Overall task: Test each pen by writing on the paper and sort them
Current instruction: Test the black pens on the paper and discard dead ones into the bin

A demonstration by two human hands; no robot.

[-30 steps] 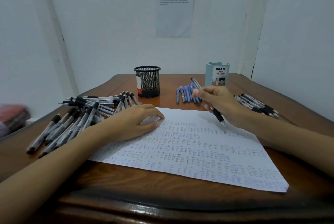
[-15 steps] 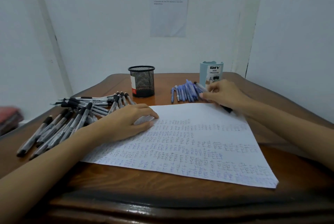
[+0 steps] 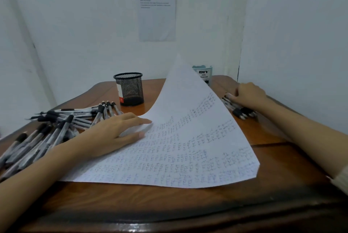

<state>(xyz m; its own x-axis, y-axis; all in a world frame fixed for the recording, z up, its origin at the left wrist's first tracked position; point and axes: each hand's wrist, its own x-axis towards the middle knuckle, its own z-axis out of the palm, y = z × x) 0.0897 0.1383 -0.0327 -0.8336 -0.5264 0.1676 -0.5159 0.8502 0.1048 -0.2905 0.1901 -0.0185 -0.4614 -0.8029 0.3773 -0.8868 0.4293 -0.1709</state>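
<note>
Leftmost, a loose heap of black-capped pens [image 3: 47, 133] lies on the wooden table [image 3: 169, 204], the barrels crossing one another and pointing mostly towards the far right. Just beside the heap, the left hand [image 3: 113, 135] rests flat on the near left part of the sheet of paper [image 3: 178, 148], its fingers straight and slightly spread, pressing the sheet to the table and holding nothing. Behind this hand a black mesh pen cup [image 3: 130, 88] stands upright near the table's far edge. Above it, a printed notice [image 3: 157, 10] is fixed to the wall; its text is too small to read. The paper, covered in rows of small blue and black pen marks, lies in the middle of the table, but its far corner curls up off the surface and stands in front of a pale desk organizer [image 3: 206, 74] marked "DIY". Further right, the right hand [image 3: 248, 94] lies on a small row of black-gripped pens [image 3: 239, 110] near the table's right edge. Its fingers bend down over them, and whether they pinch a pen cannot be told.
</note>
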